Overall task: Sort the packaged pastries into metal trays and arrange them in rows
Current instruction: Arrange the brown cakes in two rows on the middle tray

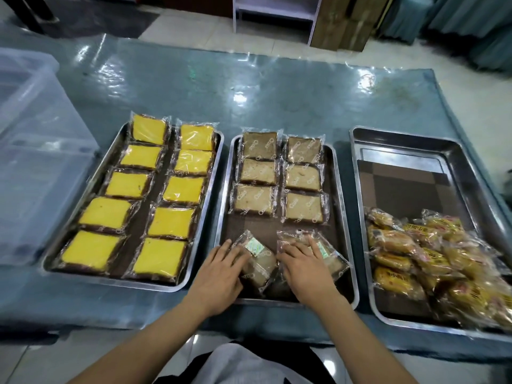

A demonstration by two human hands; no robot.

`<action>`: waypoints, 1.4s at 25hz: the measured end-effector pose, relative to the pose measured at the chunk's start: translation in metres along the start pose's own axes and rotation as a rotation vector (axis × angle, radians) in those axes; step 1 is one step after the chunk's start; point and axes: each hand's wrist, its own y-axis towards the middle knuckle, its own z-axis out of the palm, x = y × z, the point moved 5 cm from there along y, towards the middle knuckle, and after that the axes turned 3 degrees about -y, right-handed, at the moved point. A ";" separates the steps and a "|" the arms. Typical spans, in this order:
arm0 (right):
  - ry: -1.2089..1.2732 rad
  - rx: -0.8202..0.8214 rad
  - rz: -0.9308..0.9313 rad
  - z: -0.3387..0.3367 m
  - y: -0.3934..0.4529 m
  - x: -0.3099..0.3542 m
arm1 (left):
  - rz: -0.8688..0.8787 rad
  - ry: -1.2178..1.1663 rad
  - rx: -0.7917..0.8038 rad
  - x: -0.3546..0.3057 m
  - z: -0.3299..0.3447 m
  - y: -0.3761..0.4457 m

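My left hand [221, 275] lies flat-fingered on a brown packet [256, 263], its long axis slanting away-left in the middle tray [345, 217]. My right hand [304, 263] presses another packet [329, 259], fingers extended. Six brown slices [279, 176] lie beyond my fingertips.

clear plastic bin [36, 151], perhaps cardboard boxes [343, 20]

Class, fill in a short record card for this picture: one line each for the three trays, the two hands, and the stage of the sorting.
left tray: ten yellow cakes, two rows
middle tray: six brown cakes, two rows; two loose packets at the near end
right tray: unsorted heap of buns
left hand: on left packet
right hand: on right packet
stage: middle tray part filled
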 end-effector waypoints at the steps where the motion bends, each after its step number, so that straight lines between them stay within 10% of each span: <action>1: -0.002 0.004 0.009 0.000 0.002 0.000 | -0.006 0.007 -0.003 0.003 0.000 -0.001; 21: -0.125 0.093 -0.085 0.014 0.005 0.050 | -0.067 0.006 -0.073 0.007 0.005 -0.019; 35: 0.405 0.111 0.002 -0.006 0.004 0.022 | -0.140 -0.025 -0.354 0.007 -0.037 -0.018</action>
